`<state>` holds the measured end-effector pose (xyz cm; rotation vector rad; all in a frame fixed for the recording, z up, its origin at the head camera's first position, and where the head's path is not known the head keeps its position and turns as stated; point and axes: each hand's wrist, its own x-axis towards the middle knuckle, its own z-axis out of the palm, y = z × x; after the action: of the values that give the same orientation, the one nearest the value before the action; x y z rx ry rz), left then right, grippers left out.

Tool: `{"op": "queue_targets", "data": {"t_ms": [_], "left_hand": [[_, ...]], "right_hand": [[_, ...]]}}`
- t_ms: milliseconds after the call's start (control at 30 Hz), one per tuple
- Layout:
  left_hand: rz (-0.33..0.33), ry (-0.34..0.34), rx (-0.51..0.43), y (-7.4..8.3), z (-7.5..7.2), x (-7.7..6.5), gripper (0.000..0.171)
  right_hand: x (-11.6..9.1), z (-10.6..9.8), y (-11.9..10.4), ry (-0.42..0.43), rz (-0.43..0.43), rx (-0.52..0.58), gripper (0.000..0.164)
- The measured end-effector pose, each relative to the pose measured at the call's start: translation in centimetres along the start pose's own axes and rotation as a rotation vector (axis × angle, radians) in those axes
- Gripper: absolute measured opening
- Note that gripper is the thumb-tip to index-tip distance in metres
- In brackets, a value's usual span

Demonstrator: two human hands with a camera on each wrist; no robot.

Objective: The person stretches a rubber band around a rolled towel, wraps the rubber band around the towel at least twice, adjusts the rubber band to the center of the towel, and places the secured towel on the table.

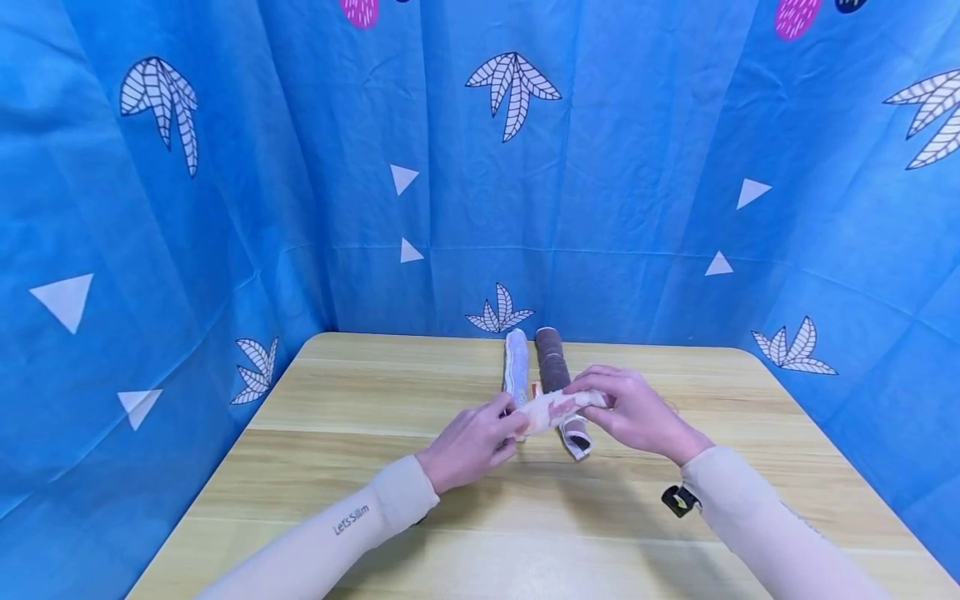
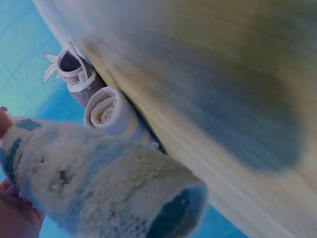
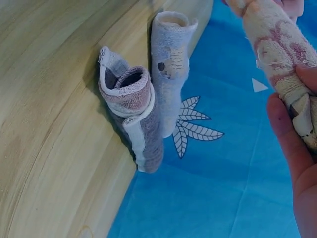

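Observation:
A rolled towel, cream with pink patches (image 1: pixel 555 408), is held above the table between both hands. My left hand (image 1: pixel 472 442) grips its left end, and my right hand (image 1: pixel 636 412) pinches the other end between thumb and fingers. Seen in the left wrist view, the held roll (image 2: pixel 94 173) has an open hollow end. Beyond and below it, two more rolled towels lie side by side on the table: a pale grey-lavender one (image 3: pixel 170 69) and a brown one with white edging (image 3: pixel 141 116). The held roll partly covers both in the head view.
A light wood-grain table (image 1: pixel 360 392) lies under the hands. A blue curtain (image 1: pixel 630 167) with white leaf and triangle prints hangs behind it and along the sides. A small black clip-like piece (image 1: pixel 679 500) is at the right sleeve's cuff.

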<state>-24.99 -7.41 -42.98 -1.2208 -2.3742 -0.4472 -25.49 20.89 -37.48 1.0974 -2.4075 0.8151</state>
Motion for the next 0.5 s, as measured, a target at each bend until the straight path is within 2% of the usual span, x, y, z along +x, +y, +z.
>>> {"op": "queue_targets", "data": {"t_ms": [133, 233, 333, 500], "left_hand": [[0.024, 0.007, 0.032, -0.29, 0.02, -0.2, 0.012], [0.011, 0.024, 0.006, -0.54, -0.08, -0.34, 0.01], [-0.043, 0.028, -0.101, -0.67, -0.25, -0.35, 0.007], [-0.199, -0.014, -0.362, -0.88, -0.37, -0.19, 0.007]], "right_hand": [[-0.05, -0.24, 0.05, 0.0, 0.028, 0.032, 0.033], [-0.13, -0.51, 0.09, 0.001, 0.067, 0.058, 0.03], [-0.12, -0.74, 0.08, -0.002, 0.124, 0.084, 0.027], [-0.03, -0.87, -0.01, -0.021, 0.2, 0.119, 0.028]]}}
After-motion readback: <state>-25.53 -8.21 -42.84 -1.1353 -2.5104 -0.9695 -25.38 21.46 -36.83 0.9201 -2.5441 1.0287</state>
